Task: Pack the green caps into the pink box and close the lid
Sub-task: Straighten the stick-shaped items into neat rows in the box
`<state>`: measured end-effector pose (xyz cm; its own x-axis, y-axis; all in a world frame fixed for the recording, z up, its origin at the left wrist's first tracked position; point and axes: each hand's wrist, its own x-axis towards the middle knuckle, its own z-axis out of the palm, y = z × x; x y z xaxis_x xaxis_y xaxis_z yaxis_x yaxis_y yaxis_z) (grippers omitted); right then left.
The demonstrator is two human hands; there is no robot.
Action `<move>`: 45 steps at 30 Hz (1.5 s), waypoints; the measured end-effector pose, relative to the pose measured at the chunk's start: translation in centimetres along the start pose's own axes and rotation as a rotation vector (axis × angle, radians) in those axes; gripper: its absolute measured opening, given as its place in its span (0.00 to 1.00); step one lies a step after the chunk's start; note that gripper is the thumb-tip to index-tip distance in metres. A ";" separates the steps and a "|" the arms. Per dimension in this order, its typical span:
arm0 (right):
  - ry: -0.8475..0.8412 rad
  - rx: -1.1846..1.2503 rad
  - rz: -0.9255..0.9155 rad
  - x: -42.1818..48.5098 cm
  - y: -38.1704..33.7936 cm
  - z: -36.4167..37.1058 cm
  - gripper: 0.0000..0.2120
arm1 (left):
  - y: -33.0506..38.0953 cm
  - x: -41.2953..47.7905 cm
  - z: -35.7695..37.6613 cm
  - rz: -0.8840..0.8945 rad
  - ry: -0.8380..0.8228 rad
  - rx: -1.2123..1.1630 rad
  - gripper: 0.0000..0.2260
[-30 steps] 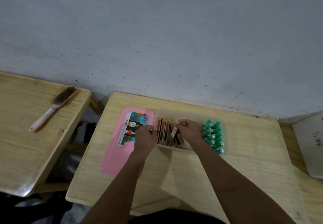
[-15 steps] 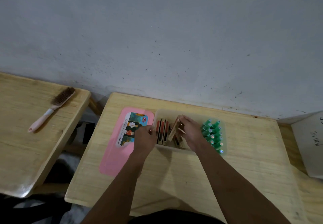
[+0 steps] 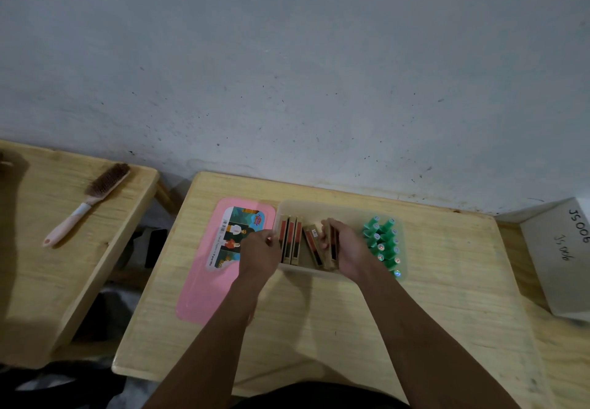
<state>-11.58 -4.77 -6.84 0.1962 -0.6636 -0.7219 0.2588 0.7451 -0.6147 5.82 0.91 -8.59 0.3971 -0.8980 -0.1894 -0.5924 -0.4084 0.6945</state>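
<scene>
A translucent box (image 3: 322, 208) stands on the wooden table (image 3: 319, 313). Several green caps (image 3: 381, 242) are packed in its right end. Brown and red packets (image 3: 292, 239) stand on edge in its left and middle part. The pink lid (image 3: 204, 284) lies flat on the table, left of the box. My left hand (image 3: 258, 254) rests at the box's left wall, fingers touching the leftmost packets. My right hand (image 3: 346, 249) is inside the box, gripping a few leaning packets (image 3: 311, 242).
A brush (image 3: 87, 199) with a pink handle lies on a second wooden table (image 3: 48, 265) at the left. A white box (image 3: 562, 258) with handwriting sits at the right edge. A grey wall rises behind the tables.
My right hand has shifted the leaning packets in the middle of the box; they now lie lower under its fingers. My left hand has hardly moved.
</scene>
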 end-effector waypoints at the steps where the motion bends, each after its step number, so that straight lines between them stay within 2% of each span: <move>1: 0.012 -0.067 0.009 0.1 0.0 0.1 0.11 | 0.0 0.0 0.0 0.001 0.000 0.001 0.11; 4: 0.061 -0.209 -0.006 0.4 0.0 0.7 0.11 | 0.2 -0.2 -0.1 -0.012 0.002 -0.017 0.12; 11: 0.145 -0.356 0.021 1.3 0.6 2.2 0.10 | 0.2 -0.3 -0.1 -0.024 0.004 -0.020 0.11; 13: 0.208 -0.372 -0.035 1.6 0.6 2.5 0.11 | 0.4 -0.4 -0.2 -0.030 0.015 -0.033 0.11; 16: 0.290 -0.624 -0.210 2.1 0.4 2.5 0.15 | 0.7 -0.5 -0.4 -0.022 0.025 -0.034 0.11; 20: 0.275 -0.783 -0.344 2.5 0.7 2.9 0.17 | 0.6 -0.5 -0.3 -0.018 0.017 -0.041 0.11; 26: 0.296 -0.832 -0.336 3.4 1.5 3.9 0.17 | 0.8 -0.7 -0.6 -0.013 0.009 -0.035 0.11; 31: 0.377 -0.924 -0.361 3.0 1.0 4.1 0.10 | 0.7 -0.6 -0.5 -0.024 -0.002 -0.043 0.12; 36: 0.297 -1.104 -0.366 2.7 1.6 3.3 0.10 | 0.7 -0.6 -0.3 -0.037 0.006 -0.047 0.12; 40: 0.271 -1.029 -0.356 2.4 2.5 2.9 0.10 | 0.7 -0.7 -0.3 -0.029 0.006 -0.043 0.12; 45: 0.232 -1.078 -0.338 2.3 2.4 2.7 0.08 | 0.7 -0.7 -0.3 -0.019 0.009 -0.026 0.12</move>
<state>-7.96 -4.71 -9.12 0.0633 -0.8953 -0.4410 -0.6998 0.2752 -0.6591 5.34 1.32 -7.71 0.4143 -0.8885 -0.1971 -0.5663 -0.4212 0.7084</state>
